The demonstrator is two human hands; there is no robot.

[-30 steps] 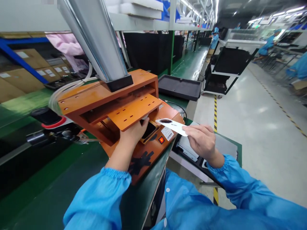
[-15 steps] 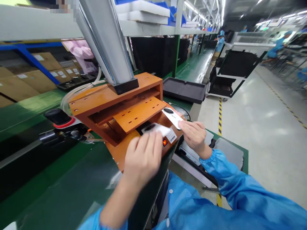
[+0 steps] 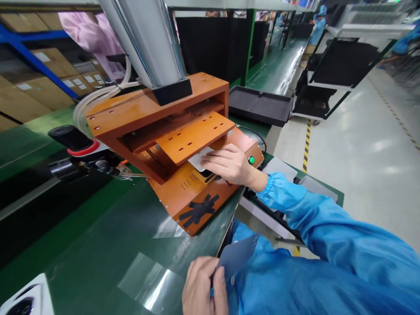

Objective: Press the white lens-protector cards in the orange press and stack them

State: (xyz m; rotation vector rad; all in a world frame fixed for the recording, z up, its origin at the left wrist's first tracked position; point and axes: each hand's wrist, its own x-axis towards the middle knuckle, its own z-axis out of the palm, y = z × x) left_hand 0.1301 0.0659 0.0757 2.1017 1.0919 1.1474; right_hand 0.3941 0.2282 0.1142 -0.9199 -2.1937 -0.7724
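Note:
At the lower middle, my left hand point(image 3: 205, 286) pinches a thin, rounded, grey-blue phone back cover point(image 3: 239, 251) between thumb and fingers, in front of my blue smock. My right hand point(image 3: 231, 164) reaches into the orange press point(image 3: 157, 111), gripping a white phone back cover point(image 3: 197, 161) just under the raised orange plate point(image 3: 193, 138). My fingers hide much of that white cover, and I cannot tell whether it touches the press bed below. Black tape strips point(image 3: 199, 211) mark the front of the press base.
A green button point(image 3: 251, 160) sits at the press's right end. Left of the press is a black-and-red air regulator point(image 3: 78, 142). Another white cover point(image 3: 28, 297) lies at lower left, near clear film point(image 3: 151, 280). A black tray point(image 3: 259, 105) and a cart point(image 3: 348, 65) stand beyond.
My left hand has drawn its cover away from the press, down toward my body. My right hand has moved left, bringing its white cover under the plate. The view has tilted down.

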